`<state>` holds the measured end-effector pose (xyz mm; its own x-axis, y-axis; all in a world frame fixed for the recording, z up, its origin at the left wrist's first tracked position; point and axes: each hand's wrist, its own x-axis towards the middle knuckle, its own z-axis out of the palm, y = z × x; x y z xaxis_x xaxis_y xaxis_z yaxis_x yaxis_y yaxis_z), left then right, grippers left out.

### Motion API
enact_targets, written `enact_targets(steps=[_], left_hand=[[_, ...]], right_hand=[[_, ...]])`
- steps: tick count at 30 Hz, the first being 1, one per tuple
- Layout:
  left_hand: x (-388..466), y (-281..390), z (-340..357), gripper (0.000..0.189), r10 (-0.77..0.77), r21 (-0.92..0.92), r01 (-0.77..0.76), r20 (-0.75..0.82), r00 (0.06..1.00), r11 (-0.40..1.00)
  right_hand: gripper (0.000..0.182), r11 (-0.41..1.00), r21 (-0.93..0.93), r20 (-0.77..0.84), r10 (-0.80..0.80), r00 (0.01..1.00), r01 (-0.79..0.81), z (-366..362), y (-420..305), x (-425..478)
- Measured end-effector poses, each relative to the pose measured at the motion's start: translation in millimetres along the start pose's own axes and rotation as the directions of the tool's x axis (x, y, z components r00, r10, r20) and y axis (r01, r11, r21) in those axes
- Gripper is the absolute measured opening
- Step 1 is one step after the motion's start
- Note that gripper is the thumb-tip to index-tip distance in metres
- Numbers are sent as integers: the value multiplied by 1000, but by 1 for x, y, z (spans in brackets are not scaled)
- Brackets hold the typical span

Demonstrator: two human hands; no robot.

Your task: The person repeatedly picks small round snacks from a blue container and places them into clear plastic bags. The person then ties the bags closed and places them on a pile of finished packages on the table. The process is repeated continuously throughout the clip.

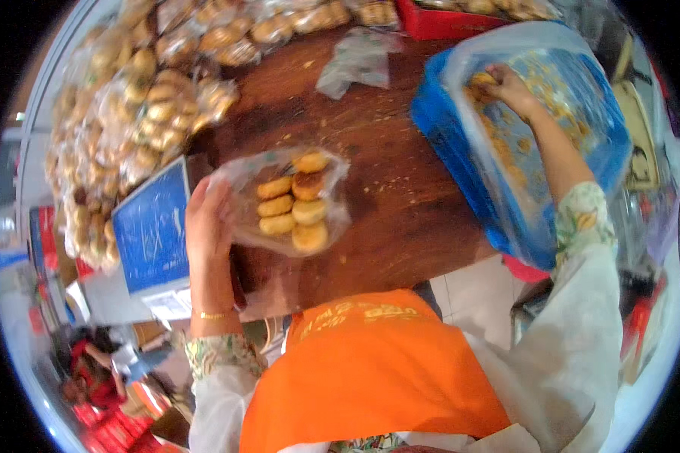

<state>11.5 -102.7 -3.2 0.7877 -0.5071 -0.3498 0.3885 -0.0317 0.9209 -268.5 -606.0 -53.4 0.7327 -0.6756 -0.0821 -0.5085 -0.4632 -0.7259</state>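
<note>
My left hand [209, 212] grips the gathered end of a clear plastic bag [243, 226], which lies on the brown tabletop. Inside it, several round golden pastries [309, 210] sit in two rows; one has a darker top. To the right, my right hand [510, 90] reaches into a blue plastic crate [453, 158] lined with clear film. Its fingers are closed around a golden pastry [481, 80] near the crate's far left side. Crumbs and small pieces [549, 90] lie over the crate's bottom.
Many bagged pastries [164, 107] are heaped at the left and along the back. Empty-looking plastic bags [357, 59] lie at the back centre. A blue box [153, 226] stands left of my left hand, and a red tray [447, 22] is behind. Crumbs dot the brown tabletop [385, 226].
</note>
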Motion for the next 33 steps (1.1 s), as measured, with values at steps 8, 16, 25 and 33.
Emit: enact_targets(steps=[8, 16, 25, 33], left_hand=[[11, 5, 17, 13, -1, -25, 3, 71, 997, 1000], [16, -6, 9, 14, 46, -84, -39, 90, 995, 996], [18, -4, 20, 9, 67, -119, -66, 0, 998, 991], [11, 3, 25, 7, 92, -156, -90, 6, 996, 984]], right_hand=[[41, 244, -948, 92, -411, 907, 206, -28, -57, -30], [48, 788, -422, -137, -543, 828, 447, 5, -255, -119], [20, 521, -261, 142, -812, 566, 813, 246, -277, -87], [11, 646, -231, 186, -705, 685, 728, 282, -259, -74]])
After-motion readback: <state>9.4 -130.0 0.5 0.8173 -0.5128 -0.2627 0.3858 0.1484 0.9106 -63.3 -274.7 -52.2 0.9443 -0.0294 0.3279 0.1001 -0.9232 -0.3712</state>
